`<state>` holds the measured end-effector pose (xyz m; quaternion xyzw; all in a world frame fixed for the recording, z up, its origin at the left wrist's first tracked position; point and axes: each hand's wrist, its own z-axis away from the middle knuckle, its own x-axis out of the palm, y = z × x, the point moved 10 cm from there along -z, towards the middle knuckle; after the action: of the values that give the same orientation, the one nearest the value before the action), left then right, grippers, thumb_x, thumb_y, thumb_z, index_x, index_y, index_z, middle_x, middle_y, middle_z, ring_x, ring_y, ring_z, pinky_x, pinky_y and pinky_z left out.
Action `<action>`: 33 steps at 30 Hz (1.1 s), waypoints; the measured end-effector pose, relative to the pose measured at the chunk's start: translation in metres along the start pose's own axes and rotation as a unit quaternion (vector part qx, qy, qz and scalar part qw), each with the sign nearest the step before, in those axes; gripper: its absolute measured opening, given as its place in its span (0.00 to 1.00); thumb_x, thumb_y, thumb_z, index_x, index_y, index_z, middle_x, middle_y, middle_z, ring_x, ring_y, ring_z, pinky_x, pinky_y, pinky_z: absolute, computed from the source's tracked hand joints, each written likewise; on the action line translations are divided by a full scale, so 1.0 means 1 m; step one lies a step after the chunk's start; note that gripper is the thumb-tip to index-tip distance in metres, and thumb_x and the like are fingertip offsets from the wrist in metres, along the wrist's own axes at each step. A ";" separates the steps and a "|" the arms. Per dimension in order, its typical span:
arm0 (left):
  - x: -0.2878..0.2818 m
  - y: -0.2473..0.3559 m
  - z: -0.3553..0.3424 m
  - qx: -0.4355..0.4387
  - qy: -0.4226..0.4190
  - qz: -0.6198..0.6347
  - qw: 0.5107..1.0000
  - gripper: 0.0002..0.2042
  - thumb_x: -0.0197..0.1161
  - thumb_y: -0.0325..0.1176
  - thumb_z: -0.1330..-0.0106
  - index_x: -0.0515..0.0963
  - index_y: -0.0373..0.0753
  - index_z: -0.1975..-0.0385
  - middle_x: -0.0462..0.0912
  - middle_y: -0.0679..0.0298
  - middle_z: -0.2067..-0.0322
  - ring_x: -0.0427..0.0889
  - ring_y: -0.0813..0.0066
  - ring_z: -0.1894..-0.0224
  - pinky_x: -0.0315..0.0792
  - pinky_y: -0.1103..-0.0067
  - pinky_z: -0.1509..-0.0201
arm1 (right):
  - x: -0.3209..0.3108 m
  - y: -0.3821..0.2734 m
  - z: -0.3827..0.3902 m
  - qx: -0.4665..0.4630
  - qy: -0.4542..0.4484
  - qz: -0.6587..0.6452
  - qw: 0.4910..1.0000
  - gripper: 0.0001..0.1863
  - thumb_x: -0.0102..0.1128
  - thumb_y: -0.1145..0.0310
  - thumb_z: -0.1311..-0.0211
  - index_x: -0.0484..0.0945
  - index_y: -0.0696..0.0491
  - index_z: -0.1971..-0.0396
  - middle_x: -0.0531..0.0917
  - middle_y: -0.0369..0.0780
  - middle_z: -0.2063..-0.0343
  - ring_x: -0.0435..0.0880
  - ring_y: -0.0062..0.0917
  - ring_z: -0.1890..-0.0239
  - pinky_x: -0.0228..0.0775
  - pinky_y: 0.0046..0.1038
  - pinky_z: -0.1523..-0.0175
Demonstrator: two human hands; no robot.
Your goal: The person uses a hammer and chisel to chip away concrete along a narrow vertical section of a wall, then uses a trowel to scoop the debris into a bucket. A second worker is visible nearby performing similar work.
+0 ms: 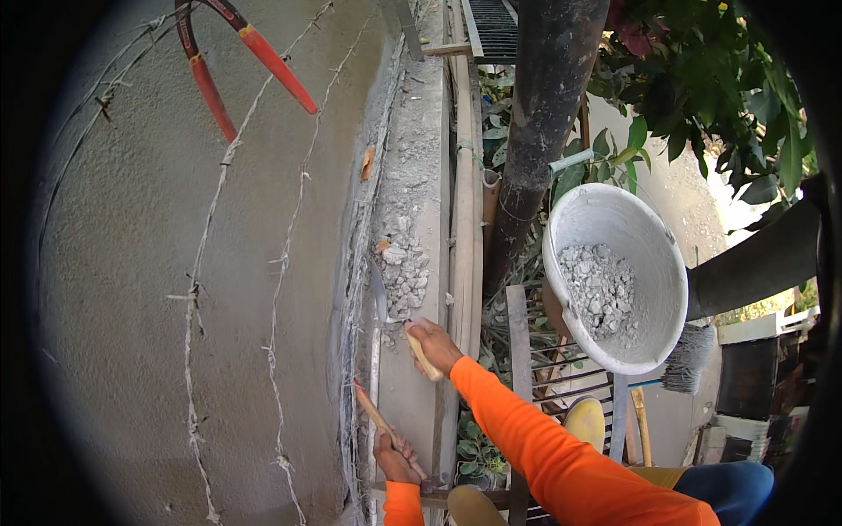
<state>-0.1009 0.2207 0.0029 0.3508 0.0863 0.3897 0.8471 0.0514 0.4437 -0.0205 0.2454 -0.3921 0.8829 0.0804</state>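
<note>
My right hand (433, 347) is closed around the wooden handle of a trowel (380, 294), its metal blade lying along the wall side of a concrete ledge (430, 188). Beside the blade sits a heap of broken grey rubble (405, 279). Lower down, my left hand (396, 458) grips a slim wooden-handled tool (373, 408). Its red end meets the joint between wall and ledge, and its working tip cannot be made out. To the right, a whitish bucket (660, 298) is tilted toward me, with grey rubble (599, 289) inside.
Barbed wire (279, 289) runs across the rough wall (114, 351) on the left. Red-handled cutters (276, 68) hang on it. A dark post (548, 105) rises beyond the ledge. A brush (688, 359) is below the bucket. My boots stand by metal rungs (570, 381).
</note>
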 end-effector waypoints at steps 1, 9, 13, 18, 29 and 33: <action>0.000 -0.001 0.002 -0.007 0.006 -0.008 1.000 0.10 0.47 0.42 0.24 0.70 0.44 0.56 0.66 0.70 0.78 0.61 0.82 0.84 0.55 0.82 0.83 | -0.009 0.003 0.018 -0.029 0.048 0.062 0.996 0.18 0.55 0.53 0.29 0.70 0.53 0.55 0.78 0.45 0.75 0.76 0.30 0.86 0.71 0.34 0.80; 0.002 -0.003 0.000 -0.013 0.001 -0.003 1.000 0.10 0.48 0.43 0.24 0.70 0.44 0.56 0.66 0.71 0.78 0.61 0.82 0.83 0.53 0.83 0.82 | -0.037 0.053 0.092 -0.115 0.314 0.370 0.867 0.33 0.60 0.56 0.33 0.55 0.57 0.39 0.83 0.60 0.61 0.85 0.53 0.61 0.75 0.50 0.53; 0.000 -0.004 -0.001 -0.015 0.002 -0.010 1.000 0.10 0.48 0.43 0.24 0.70 0.44 0.55 0.66 0.71 0.78 0.61 0.82 0.83 0.54 0.83 0.82 | -0.031 0.071 0.048 -0.050 0.300 0.361 0.882 0.34 0.58 0.59 0.34 0.54 0.61 0.37 0.81 0.64 0.56 0.81 0.60 0.52 0.70 0.52 0.44; 0.004 -0.001 0.000 -0.011 -0.010 -0.004 1.000 0.09 0.48 0.42 0.24 0.70 0.44 0.56 0.65 0.71 0.78 0.61 0.82 0.83 0.54 0.82 0.82 | -0.021 0.010 -0.051 -0.067 0.278 0.309 0.907 0.36 0.59 0.60 0.35 0.53 0.62 0.35 0.80 0.65 0.53 0.80 0.59 0.49 0.71 0.50 0.42; 0.006 0.000 0.002 -0.024 0.011 -0.012 1.000 0.09 0.48 0.41 0.25 0.70 0.44 0.57 0.65 0.70 0.80 0.62 0.81 0.83 0.53 0.82 0.83 | -0.037 0.018 -0.108 -0.144 0.216 0.217 0.941 0.27 0.63 0.62 0.35 0.59 0.59 0.46 0.80 0.53 0.59 0.84 0.39 0.63 0.79 0.40 0.61; 0.007 0.000 0.002 -0.025 0.007 -0.003 1.000 0.09 0.49 0.41 0.25 0.70 0.43 0.58 0.66 0.70 0.80 0.62 0.82 0.84 0.53 0.82 0.83 | -0.037 0.003 -0.102 -0.183 0.205 0.230 0.934 0.28 0.63 0.61 0.35 0.60 0.59 0.46 0.79 0.54 0.59 0.81 0.41 0.60 0.75 0.41 0.58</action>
<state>-0.0955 0.2244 0.0052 0.3262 0.0836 0.3920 0.8561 0.0445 0.5183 -0.0992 -0.0569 -0.5677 0.8213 -0.0030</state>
